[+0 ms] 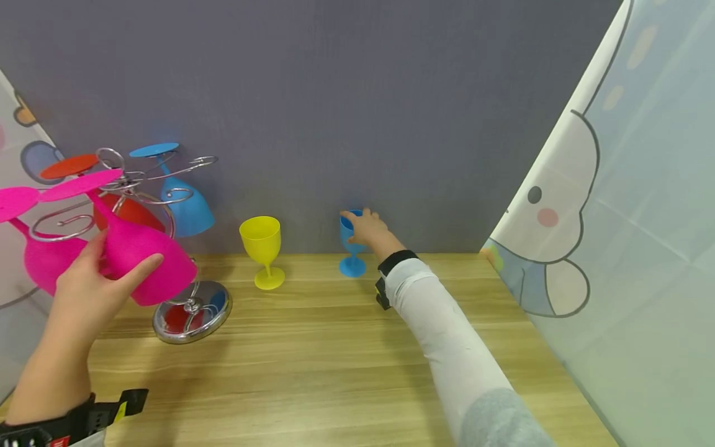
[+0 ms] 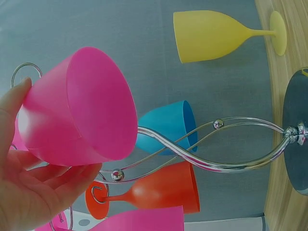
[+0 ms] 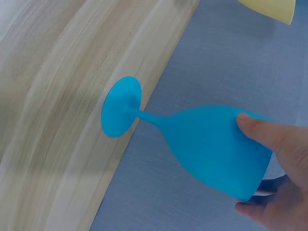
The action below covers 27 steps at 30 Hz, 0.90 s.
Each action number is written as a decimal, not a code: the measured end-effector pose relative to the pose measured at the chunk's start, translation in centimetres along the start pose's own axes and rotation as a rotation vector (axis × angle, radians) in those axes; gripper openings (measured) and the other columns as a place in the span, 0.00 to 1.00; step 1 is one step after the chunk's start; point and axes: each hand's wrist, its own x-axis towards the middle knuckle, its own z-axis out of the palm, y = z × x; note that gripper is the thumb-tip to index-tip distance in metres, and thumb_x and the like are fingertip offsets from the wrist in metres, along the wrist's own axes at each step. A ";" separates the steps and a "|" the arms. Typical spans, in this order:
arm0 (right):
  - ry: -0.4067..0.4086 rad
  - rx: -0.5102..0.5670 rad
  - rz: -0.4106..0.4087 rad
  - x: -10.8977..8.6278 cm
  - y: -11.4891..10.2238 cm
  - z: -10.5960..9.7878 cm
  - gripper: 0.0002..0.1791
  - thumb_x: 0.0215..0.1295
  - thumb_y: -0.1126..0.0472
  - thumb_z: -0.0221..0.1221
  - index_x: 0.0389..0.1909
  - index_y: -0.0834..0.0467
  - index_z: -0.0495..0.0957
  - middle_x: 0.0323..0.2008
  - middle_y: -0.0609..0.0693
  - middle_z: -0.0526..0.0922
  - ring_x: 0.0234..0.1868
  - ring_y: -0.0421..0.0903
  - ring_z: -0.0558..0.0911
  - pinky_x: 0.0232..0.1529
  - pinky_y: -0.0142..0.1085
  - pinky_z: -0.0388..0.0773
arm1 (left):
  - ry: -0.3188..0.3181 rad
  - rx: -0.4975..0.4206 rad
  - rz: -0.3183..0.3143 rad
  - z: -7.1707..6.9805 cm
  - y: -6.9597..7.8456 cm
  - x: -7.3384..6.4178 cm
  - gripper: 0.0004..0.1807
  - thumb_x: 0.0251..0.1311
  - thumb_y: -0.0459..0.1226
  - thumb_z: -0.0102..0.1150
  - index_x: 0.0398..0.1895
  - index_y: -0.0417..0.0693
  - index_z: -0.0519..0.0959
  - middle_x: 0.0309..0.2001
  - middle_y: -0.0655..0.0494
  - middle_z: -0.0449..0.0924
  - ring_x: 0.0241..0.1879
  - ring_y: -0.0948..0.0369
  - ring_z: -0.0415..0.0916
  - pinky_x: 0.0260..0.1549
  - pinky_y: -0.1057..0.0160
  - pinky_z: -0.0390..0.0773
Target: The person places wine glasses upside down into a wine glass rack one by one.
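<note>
My left hand [image 1: 89, 288] holds a pink goblet [image 1: 148, 257] upside down by its bowl, thumb on one side and fingers on the other. The goblet is at a chrome spiral rack [image 1: 223, 309]; whether its stem sits in a loop, I cannot tell. On the right, my right hand [image 1: 373, 231] grips a blue goblet [image 3: 214, 144] around the bowl near its rim, with the thumb on the near side. That goblet is upright, its foot at the table's back edge. Between the hands, a yellow goblet [image 1: 261, 242] stands upright on the table.
Upside down on the rack hang a second pink goblet [image 1: 47, 261], an orange-red goblet [image 2: 159, 190] and another blue goblet [image 1: 187, 214]. Behind the wooden table [image 1: 313, 366] rises a grey wall [image 1: 357, 112]. A cartoon-printed sheet [image 1: 642, 248] borders the right side.
</note>
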 end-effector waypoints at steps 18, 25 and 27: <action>0.002 -0.192 -0.039 0.2 -0.7 -0.1 0.44 0.66 0.49 0.60 0.76 0.39 0.46 0.71 0.66 0.57 0.62 0.62 0.71 0.49 0.46 0.80 | -0.014 0.003 -0.150 -0.3 -1.9 0.7 0.50 0.64 0.55 0.52 0.74 0.30 0.42 0.59 0.21 0.59 0.51 0.28 0.60 0.27 0.40 0.78; -0.008 -0.229 -0.027 0.2 -0.7 -0.2 0.44 0.65 0.46 0.60 0.76 0.37 0.44 0.71 0.65 0.57 0.55 0.58 0.77 0.43 0.43 0.82 | -0.026 0.008 -0.178 -0.2 -2.0 0.7 0.53 0.63 0.56 0.53 0.72 0.27 0.41 0.60 0.20 0.57 0.51 0.27 0.59 0.30 0.37 0.77; -0.001 -0.232 -0.016 0.3 -0.5 -0.2 0.44 0.65 0.46 0.60 0.76 0.37 0.44 0.72 0.65 0.57 0.56 0.59 0.76 0.43 0.43 0.82 | -0.031 0.004 -0.178 -0.1 -1.9 0.8 0.53 0.63 0.56 0.53 0.73 0.27 0.40 0.60 0.20 0.56 0.52 0.27 0.59 0.31 0.36 0.77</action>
